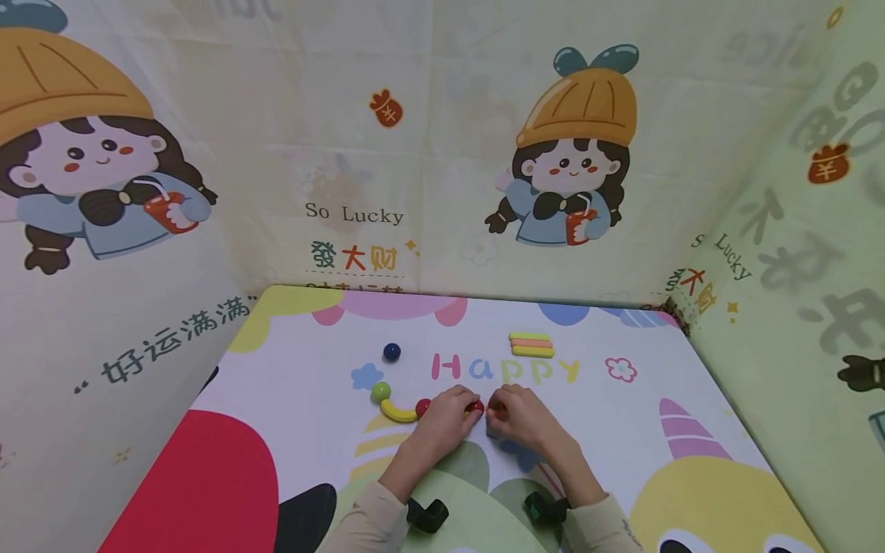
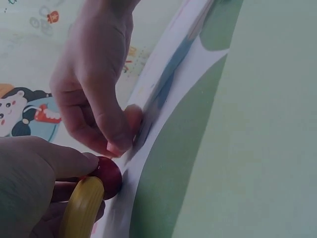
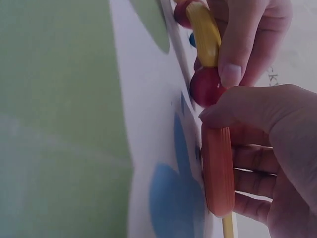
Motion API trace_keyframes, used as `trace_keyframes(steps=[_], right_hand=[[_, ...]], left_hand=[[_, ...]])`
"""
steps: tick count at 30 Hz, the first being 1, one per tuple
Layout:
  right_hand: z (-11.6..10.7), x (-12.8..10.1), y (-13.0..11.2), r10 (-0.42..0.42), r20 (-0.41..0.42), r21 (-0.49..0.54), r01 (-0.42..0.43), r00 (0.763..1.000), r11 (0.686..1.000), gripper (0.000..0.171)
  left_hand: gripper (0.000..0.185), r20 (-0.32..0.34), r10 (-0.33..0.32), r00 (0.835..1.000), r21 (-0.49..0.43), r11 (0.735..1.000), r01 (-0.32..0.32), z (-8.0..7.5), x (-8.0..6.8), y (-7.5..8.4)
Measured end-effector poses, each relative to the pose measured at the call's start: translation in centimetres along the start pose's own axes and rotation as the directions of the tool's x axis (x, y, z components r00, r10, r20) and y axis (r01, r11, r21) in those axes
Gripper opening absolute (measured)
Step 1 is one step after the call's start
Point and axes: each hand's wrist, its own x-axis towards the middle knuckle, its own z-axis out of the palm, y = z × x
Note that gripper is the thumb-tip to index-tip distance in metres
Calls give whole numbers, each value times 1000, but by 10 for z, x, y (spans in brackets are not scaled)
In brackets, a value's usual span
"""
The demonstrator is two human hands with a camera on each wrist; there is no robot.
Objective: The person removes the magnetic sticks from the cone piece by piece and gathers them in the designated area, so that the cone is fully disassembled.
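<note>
My left hand (image 1: pixel 442 421) pinches a shiny red ball (image 2: pixel 109 177) between thumb and fingers. A yellow curved rod (image 2: pixel 83 206) joins that ball, and its other end meets another red ball (image 1: pixel 423 407). From there a second yellow curved rod (image 1: pixel 399 412) runs on to a green ball (image 1: pixel 381 392), forming a chain on the table. Close by on the right, my right hand (image 1: pixel 525 416) holds a ridged orange stick (image 3: pixel 218 171), its thumb over the upper end. That end points at the pinched red ball (image 3: pixel 205 87); the thumb hides the spot between them.
A dark blue ball (image 1: pixel 392 352) lies farther back on the left of the table (image 1: pixel 311 361). Several yellow and orange sticks (image 1: pixel 531 345) lie side by side at the back right. Printed cloth walls (image 1: pixel 442 169) stand behind and beside the table.
</note>
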Motion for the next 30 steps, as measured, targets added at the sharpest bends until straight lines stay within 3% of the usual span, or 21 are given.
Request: trace_keyframes(steps=[8,16,24,30], right_hand=[[-3,-4,5,-11,-18,-28,11,1000,1000,11],[-8,-8,8,-2,30,-24,2,1000,1000,14],[-12,-5,16,126,13,55,-126,992,990,15],[-17,3,32,251,-37,77,-248,967,966,22]], left_hand=[[29,6,-12,1000,-16,1000,12,-2,0,-1],[27,14,-18,1000,-29,999,18,-2,1,-1],[30,19,-23,1000,-35,999,23,-3,1,-1],[30,28,-22,999,-47,999,24,-5,1,0]])
